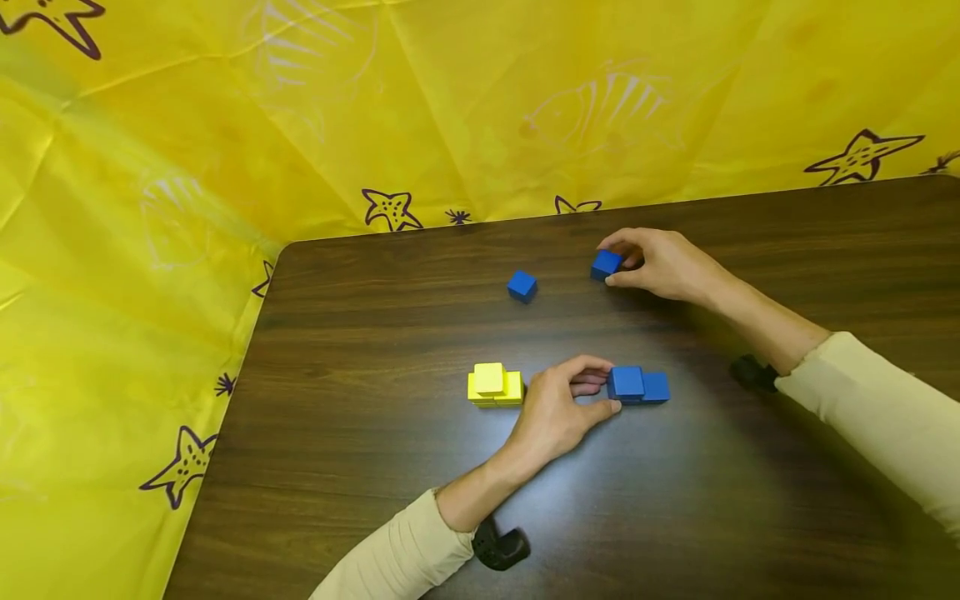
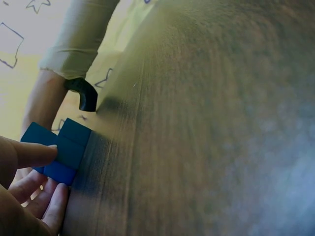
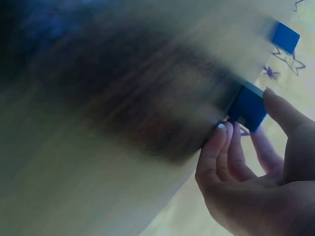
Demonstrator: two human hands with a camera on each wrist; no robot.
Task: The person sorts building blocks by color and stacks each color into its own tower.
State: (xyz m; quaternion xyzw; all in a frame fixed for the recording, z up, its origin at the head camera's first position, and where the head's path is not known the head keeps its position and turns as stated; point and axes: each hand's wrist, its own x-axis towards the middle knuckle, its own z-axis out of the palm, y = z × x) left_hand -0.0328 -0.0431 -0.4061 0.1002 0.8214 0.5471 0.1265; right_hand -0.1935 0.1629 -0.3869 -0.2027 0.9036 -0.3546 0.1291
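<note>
Near the table's middle, my left hand [image 1: 553,410] grips the left end of a small stack of blue cubes [image 1: 626,382], thumb in front and fingers behind. One blue cube sits on top at that end, and the lower layer reaches out to the right. The left wrist view shows the fingers around these blue cubes [image 2: 71,150]. Farther back, my right hand [image 1: 660,265] pinches a single blue cube [image 1: 605,265] between thumb and fingers. That blue cube [image 3: 248,107] is close to the tabletop in the right wrist view.
A loose blue cube [image 1: 522,286] lies left of the right hand. Left of the left hand stands a yellow cube stack [image 1: 489,379], one cube on top. The dark wooden table [image 1: 360,333] borders a yellow patterned cloth [image 1: 465,108] behind and at left.
</note>
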